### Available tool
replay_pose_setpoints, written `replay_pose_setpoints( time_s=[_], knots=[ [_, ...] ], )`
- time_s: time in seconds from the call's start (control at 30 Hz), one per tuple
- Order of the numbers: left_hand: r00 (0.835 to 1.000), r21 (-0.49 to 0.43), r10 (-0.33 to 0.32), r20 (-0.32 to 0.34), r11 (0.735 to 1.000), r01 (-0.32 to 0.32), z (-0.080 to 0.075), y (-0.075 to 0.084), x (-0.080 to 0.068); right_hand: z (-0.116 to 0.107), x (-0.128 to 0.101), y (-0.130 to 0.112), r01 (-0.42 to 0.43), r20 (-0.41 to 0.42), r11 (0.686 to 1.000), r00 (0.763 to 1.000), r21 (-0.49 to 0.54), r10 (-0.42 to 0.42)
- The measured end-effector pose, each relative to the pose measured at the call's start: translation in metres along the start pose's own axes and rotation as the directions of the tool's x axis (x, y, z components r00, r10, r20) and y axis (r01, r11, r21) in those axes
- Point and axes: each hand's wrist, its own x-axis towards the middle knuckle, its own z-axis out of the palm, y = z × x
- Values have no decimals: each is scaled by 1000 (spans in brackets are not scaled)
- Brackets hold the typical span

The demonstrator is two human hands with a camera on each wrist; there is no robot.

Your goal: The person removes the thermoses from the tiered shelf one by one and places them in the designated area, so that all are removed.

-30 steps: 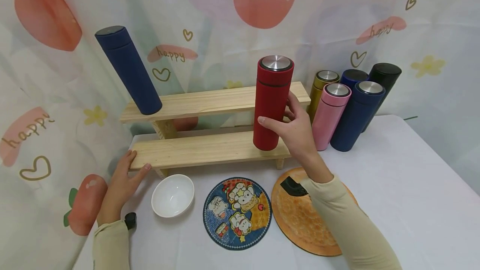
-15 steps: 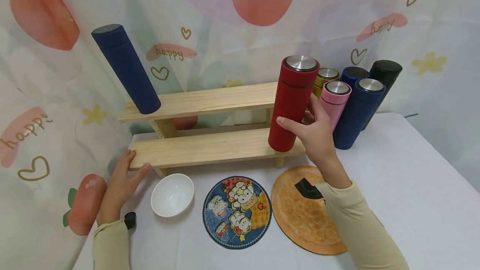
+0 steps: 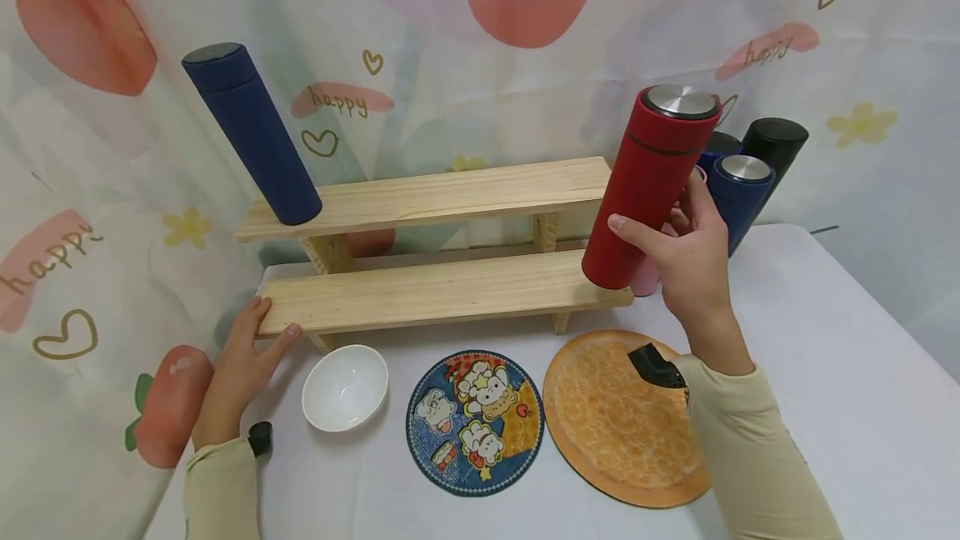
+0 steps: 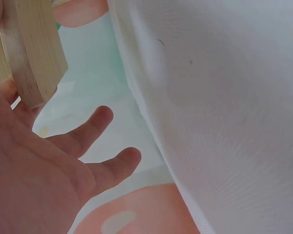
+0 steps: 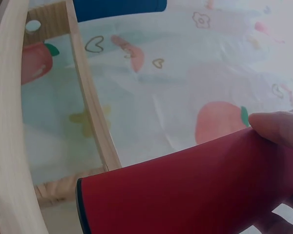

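My right hand (image 3: 696, 269) grips a red thermos bottle (image 3: 651, 177) with a silver lid, thumb on its near side. The bottle is tilted, its lid leaning right, and its base overlaps the right end of the wooden two-tier shelf (image 3: 442, 292) in the head view. In the right wrist view the red bottle (image 5: 185, 190) lies across the lower part. At the shelf's left end, my left hand (image 3: 238, 369) holds the lower board's corner between thumb and fingers. The left wrist view shows the board end (image 4: 34, 53) there, with two fingers spread free below it.
A dark blue bottle (image 3: 258, 140) stands on the upper tier's left. Behind the red bottle are a navy bottle (image 3: 738, 198), a black bottle (image 3: 780, 144) and a mostly hidden pink one (image 3: 645, 280). In front lie a white bowl (image 3: 345, 390), a cartoon mat (image 3: 476, 423) and an orange mat (image 3: 622, 432).
My right hand has carried the red bottle rightward from in front of the shelf to its right end, tilting it more. The gold bottle is now hidden behind it. My left hand stays put.
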Motion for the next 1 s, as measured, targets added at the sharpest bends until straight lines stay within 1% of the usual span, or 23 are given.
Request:
replay_pose_setpoints(
  time_s=[0.2,0.27,0.37,0.53,0.67,0.8,0.87,1.0],
  knots=[
    [1000,-1,-7,0,1000,7,2,-1,1,-16,5,-4,22,-71,1000,997,16,-21],
    [1000,-3,-4,-1,1000,4,2,-2,1,-23,7,-6,27,-98,999,995,30,-24],
    [1000,-11,13,-9,1000,-13,3,-4,1,-34,9,-8,22,-142,1000,990,19,-19],
    [999,-22,39,-29,999,-39,1,-5,0,-51,12,-9,19,-206,997,979,74,-3],
    [1000,-18,25,-19,1000,-26,1,-4,0,-65,15,-10,27,-250,992,968,127,6],
    [1000,-15,20,-13,1000,-20,0,-5,1,-81,17,-10,22,-283,987,959,156,23],
    [1000,-14,25,-16,1000,-25,0,-5,2,-88,18,-9,28,-299,987,954,156,20],
    [1000,-8,21,-17,1000,-21,1,-5,3,-101,18,-6,14,-333,993,942,115,25]
  ],
)
